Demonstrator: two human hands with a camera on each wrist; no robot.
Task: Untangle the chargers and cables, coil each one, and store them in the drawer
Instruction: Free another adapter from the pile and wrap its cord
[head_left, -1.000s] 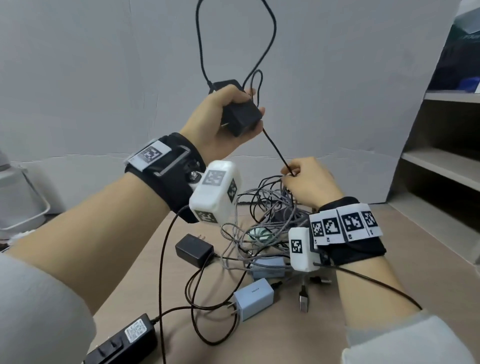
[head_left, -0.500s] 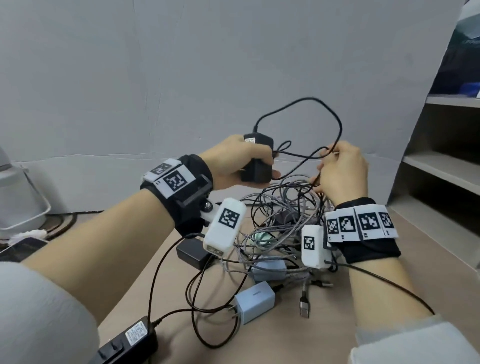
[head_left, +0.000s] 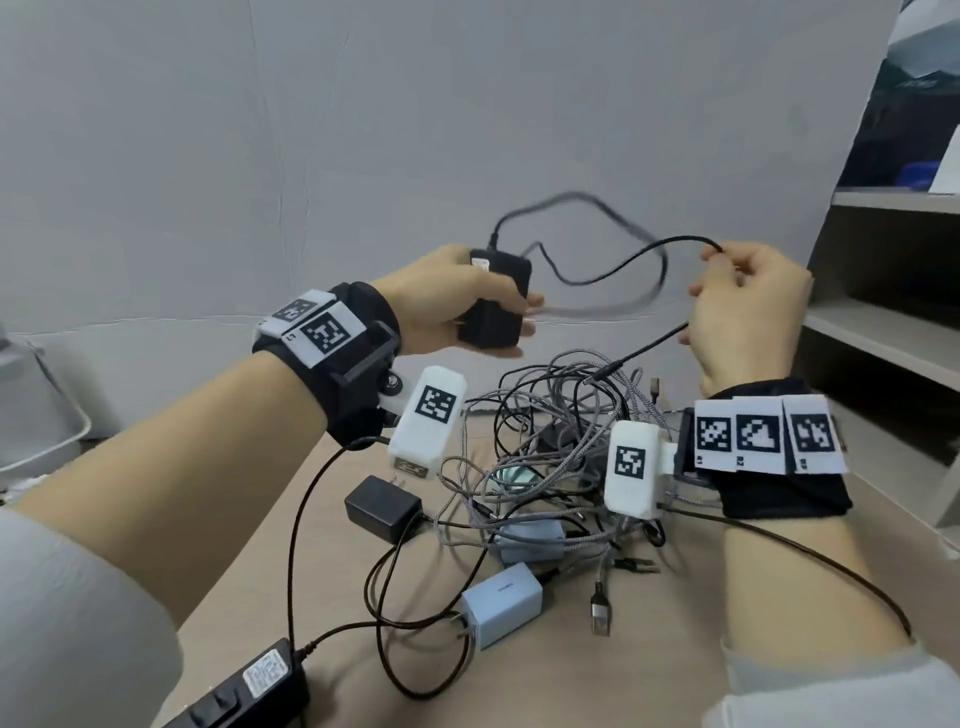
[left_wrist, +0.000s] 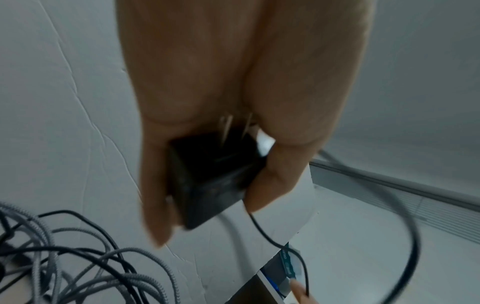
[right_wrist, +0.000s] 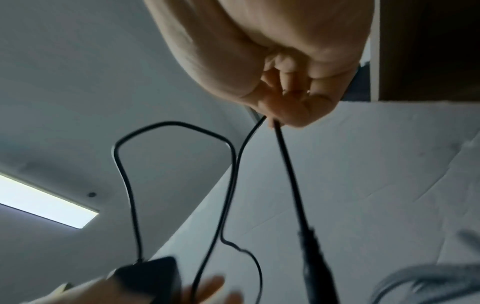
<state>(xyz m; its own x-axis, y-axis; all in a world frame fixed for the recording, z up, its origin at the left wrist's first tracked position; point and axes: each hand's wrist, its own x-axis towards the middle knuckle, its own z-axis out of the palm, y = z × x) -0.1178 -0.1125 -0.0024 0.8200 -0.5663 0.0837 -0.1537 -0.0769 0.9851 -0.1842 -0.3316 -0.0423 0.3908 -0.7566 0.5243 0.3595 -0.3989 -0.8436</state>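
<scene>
Chargers and cables lie heaped in a tangle (head_left: 550, 467) on the tan table (head_left: 649, 670), between the person's two forearms. Grey braided leads and thin black ones loop over one another there, with a USB plug (head_left: 601, 616) poking out at the near edge. To the right stands a set of grey shelves (head_left: 893, 332); I cannot see any drawer from here.

A long black power brick (head_left: 244, 691) sits at the near left corner of the table. Left of the heap rests a smaller black plug adapter (head_left: 383, 506), prongs up. Two pale blue chargers lie in the near side of the heap, one (head_left: 501, 605) clear of the pile, the other (head_left: 530, 538) under the grey leads.

Held up above the heap, the left hand (head_left: 457, 299) has its fingers and thumb wrapped round a black charger block (head_left: 496, 299), and the left wrist view shows its metal prongs toward the palm. Its thin black cord (head_left: 613, 270) swings out in a blurred loop toward the right hand (head_left: 748, 306), whose curled fingers pinch it; both strands drop from the fingers (right_wrist: 293, 111), one ending in a barrel connector (right_wrist: 317, 255).
</scene>
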